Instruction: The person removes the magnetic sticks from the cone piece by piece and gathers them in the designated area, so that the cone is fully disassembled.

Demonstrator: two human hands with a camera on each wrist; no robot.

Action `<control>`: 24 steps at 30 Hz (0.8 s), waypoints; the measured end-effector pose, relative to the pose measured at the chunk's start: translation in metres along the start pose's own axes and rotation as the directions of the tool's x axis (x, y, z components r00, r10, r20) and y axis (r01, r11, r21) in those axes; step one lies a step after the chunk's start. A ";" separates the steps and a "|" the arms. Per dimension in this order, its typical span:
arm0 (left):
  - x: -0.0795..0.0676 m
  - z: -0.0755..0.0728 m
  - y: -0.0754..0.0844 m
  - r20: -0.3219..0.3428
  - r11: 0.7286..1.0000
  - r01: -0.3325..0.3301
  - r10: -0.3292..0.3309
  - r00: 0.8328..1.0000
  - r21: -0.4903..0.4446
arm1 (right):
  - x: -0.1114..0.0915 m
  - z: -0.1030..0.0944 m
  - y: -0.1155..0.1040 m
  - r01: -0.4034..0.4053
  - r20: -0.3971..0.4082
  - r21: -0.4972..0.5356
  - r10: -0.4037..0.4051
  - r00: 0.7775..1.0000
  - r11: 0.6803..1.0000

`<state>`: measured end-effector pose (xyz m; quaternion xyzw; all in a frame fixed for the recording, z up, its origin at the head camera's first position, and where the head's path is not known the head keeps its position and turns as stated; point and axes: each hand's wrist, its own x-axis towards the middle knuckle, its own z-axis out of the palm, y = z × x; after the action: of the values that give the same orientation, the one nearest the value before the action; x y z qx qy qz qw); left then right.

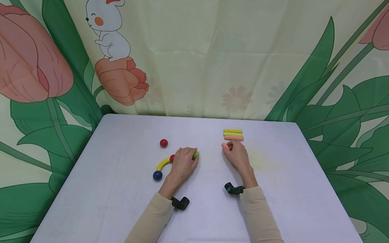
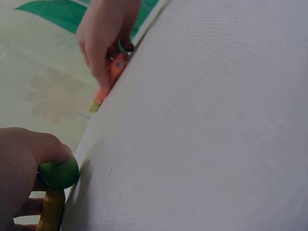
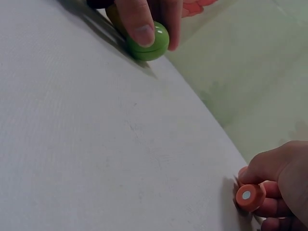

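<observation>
My left hand (image 1: 183,162) grips a green ball (image 1: 196,155) between thumb and fingers. In the left wrist view, a yellow rod (image 2: 51,210) meets the ball under that hand. A red ball (image 1: 172,158), a curved yellow rod (image 1: 162,164) and a dark blue ball (image 1: 157,175) form a chain leading out to the left; the hand hides its middle. Farther right, my right hand (image 1: 237,156) pinches a coral rod (image 3: 250,197), whose end shows a pale round spot. Just beyond it lie a coral rod (image 1: 234,138), a lime rod (image 1: 233,134) and a yellow rod (image 1: 233,131), side by side.
A loose red ball (image 1: 163,143) sits beyond the chain. White cloth covers the table (image 1: 100,189). Behind the far edge hangs a printed curtain (image 1: 188,77) with flowers and a rabbit. Each wrist wears a black camera (image 1: 181,203).
</observation>
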<state>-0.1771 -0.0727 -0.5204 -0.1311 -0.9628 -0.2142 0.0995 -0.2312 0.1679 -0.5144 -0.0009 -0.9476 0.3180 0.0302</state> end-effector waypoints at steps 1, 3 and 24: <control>0.000 0.000 0.000 0.001 1.000 0.002 -0.002 1.000 0.000 | 0.000 -0.001 0.001 -0.009 -0.002 0.002 0.009 1.000 1.000; 0.000 0.000 0.000 0.003 1.000 0.004 -0.004 1.000 -0.001 | 0.001 -0.004 0.003 -0.034 -0.002 0.008 0.034 0.999 0.999; 0.000 -0.002 0.001 0.019 1.000 0.012 -0.012 1.000 0.001 | 0.005 -0.027 0.031 -0.225 -0.052 0.006 0.225 0.973 0.974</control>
<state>-0.1767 -0.0725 -0.5184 -0.1274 -0.9645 -0.2132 0.0893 -0.2352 0.2093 -0.5113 -0.1164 -0.9403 0.3194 0.0189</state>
